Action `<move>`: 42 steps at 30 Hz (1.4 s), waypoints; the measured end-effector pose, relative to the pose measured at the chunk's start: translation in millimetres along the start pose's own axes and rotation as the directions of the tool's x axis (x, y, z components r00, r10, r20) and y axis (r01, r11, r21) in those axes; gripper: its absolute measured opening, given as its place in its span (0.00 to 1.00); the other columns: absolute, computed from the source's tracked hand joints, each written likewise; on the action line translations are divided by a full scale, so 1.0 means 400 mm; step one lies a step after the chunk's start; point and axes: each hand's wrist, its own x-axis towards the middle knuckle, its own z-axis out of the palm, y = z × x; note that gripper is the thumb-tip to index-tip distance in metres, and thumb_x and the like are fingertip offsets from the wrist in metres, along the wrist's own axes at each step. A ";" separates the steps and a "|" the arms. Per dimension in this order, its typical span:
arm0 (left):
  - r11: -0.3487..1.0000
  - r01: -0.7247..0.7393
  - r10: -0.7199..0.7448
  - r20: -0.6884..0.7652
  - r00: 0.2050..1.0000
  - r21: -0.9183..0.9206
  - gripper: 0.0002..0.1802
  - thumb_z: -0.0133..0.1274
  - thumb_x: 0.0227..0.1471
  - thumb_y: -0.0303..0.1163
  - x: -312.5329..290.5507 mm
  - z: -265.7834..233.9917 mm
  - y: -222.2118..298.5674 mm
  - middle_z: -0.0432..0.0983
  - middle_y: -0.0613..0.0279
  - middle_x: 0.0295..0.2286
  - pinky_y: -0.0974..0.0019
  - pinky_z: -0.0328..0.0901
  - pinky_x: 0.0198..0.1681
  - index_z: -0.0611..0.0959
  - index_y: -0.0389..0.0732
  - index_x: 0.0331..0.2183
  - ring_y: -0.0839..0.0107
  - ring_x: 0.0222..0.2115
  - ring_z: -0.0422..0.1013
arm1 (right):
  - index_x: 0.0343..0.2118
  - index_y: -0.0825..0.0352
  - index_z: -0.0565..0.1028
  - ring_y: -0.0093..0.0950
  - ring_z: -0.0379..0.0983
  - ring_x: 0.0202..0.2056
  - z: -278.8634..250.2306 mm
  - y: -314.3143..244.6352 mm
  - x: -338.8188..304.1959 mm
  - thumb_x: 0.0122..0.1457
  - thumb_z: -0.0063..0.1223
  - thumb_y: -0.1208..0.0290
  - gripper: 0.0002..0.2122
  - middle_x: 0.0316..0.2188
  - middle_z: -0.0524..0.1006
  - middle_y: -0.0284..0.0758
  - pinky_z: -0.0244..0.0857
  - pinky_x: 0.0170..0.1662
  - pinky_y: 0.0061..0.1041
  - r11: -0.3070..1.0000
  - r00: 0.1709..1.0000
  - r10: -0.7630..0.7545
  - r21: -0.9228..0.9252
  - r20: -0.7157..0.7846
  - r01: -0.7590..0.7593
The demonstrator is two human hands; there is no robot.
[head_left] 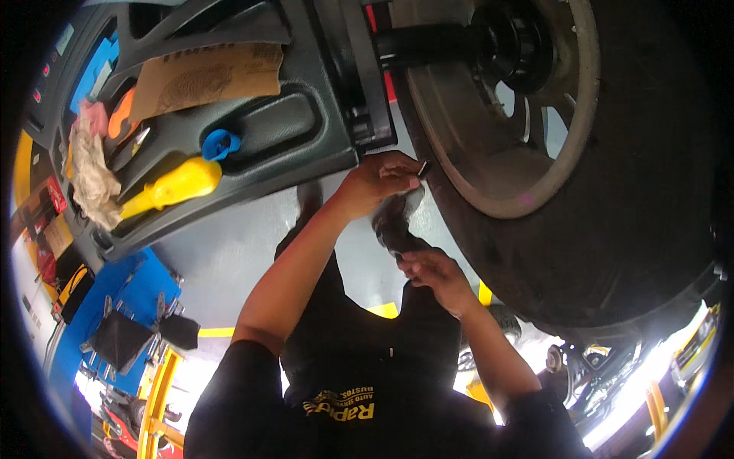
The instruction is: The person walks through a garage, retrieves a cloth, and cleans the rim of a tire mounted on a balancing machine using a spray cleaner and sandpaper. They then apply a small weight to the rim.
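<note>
My left hand (382, 182) is raised between the dark machine top and the wheel. Its thumb and fingers pinch a small dark piece with a pale edge (423, 169), close to the tire's edge. Lower and to the right, my right hand (439, 278) is in front of my legs with its fingers curled together; whatever they may hold is too small to make out. The large wheel (501, 187) with its black tire (612, 191) sits on a black shaft (428, 46) that comes out of the machine.
The machine's tray (287, 122) carries a yellow-handled tool (180, 183), a blue ring-like piece (221, 144), brown cardboard (210, 76) and a crumpled rag (92, 168). Blue equipment (122, 306) and a yellow frame (157, 398) stand at lower left. Grey floor (222, 268) lies below.
</note>
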 end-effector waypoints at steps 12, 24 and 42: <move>0.997 0.068 -0.053 0.405 0.913 -0.022 0.20 0.58 0.60 0.40 0.162 -0.141 -0.151 0.79 0.58 0.37 0.66 0.72 0.38 0.76 0.37 0.47 0.71 0.36 0.76 | 0.40 0.69 0.75 0.51 0.74 0.36 0.099 -0.242 0.213 0.61 0.53 0.74 0.07 0.35 0.75 0.48 0.68 0.39 0.47 0.248 0.504 -0.857 -0.942 -0.104 0.226; 0.889 -0.211 -0.108 0.634 0.766 0.407 0.14 0.46 0.66 0.35 0.173 -0.303 -0.255 0.76 0.63 0.34 0.67 0.67 0.41 0.76 0.34 0.42 0.75 0.34 0.70 | 0.29 0.68 0.80 0.50 0.78 0.31 0.052 -0.074 0.419 0.61 0.57 0.61 0.13 0.25 0.80 0.49 0.70 0.36 0.43 0.540 0.719 -0.640 -0.824 -0.271 0.170; 0.919 -0.393 0.321 0.651 0.688 -0.037 0.16 0.60 0.57 0.31 0.354 -0.210 -0.214 0.79 0.60 0.39 0.68 0.70 0.43 0.79 0.34 0.46 0.73 0.39 0.74 | 0.30 0.67 0.83 0.29 0.79 0.32 0.096 -0.401 0.230 0.48 0.67 0.67 0.10 0.26 0.82 0.37 0.70 0.37 0.30 0.078 0.785 -0.512 -0.930 -0.348 -0.360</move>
